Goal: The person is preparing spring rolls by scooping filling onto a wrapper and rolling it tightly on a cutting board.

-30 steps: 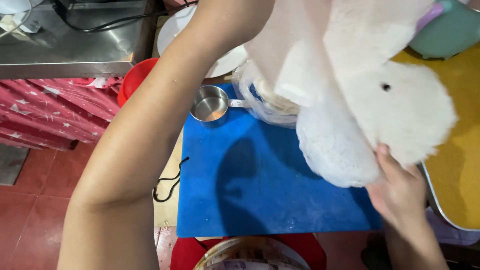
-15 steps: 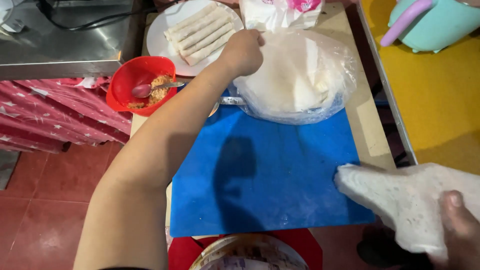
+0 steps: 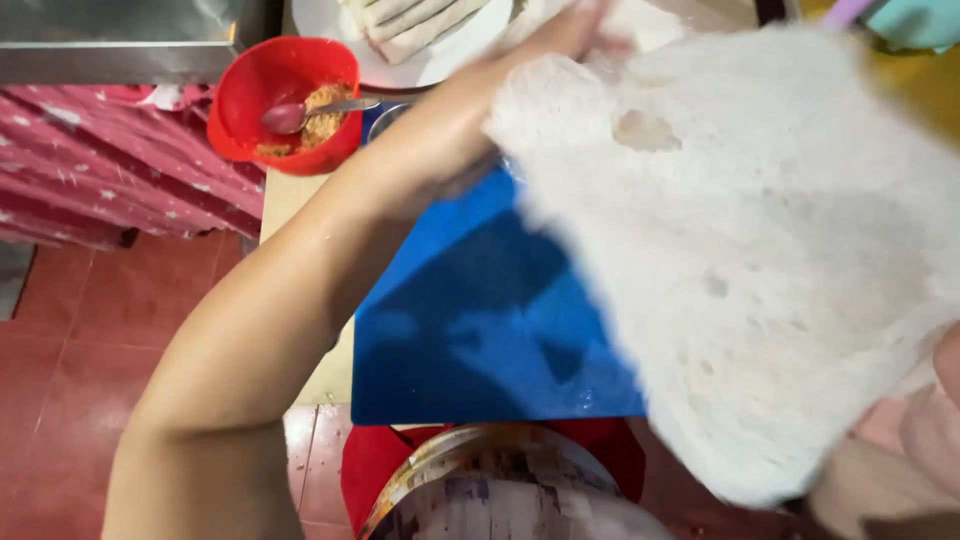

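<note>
White and thin, one sheet of wrapper dough (image 3: 760, 260) hangs spread between the two hands and fills most of the right half of the view, with a few small holes in it, the largest near its upper edge. The left hand (image 3: 580, 30) reaches up and across to the sheet's top corner; its fingers are blurred and partly covered by the dough, so the exact grip cannot be told, though the hand meets the sheet there. The right hand (image 3: 925, 440) shows only at the lower right edge, fingers closed on the sheet's lower corner. The two hands are well apart, with the sheet stretched slantwise between them above one blue cutting board (image 3: 480, 330).

That board lies on a pale wooden table (image 3: 295, 200). Beyond the left forearm stands one red bowl (image 3: 250, 100) holding a brownish crumbly filling and one metal spoon (image 3: 300, 115). Next to it, at the top edge, sits one white plate (image 3: 420, 65) with rolled wrappers (image 3: 410, 18) on it; about three show, cut off by the frame. Below the board is one round worn container (image 3: 490, 490). Red floor tiles (image 3: 90, 350) and a red patterned cloth (image 3: 110, 170) lie to the left.
</note>
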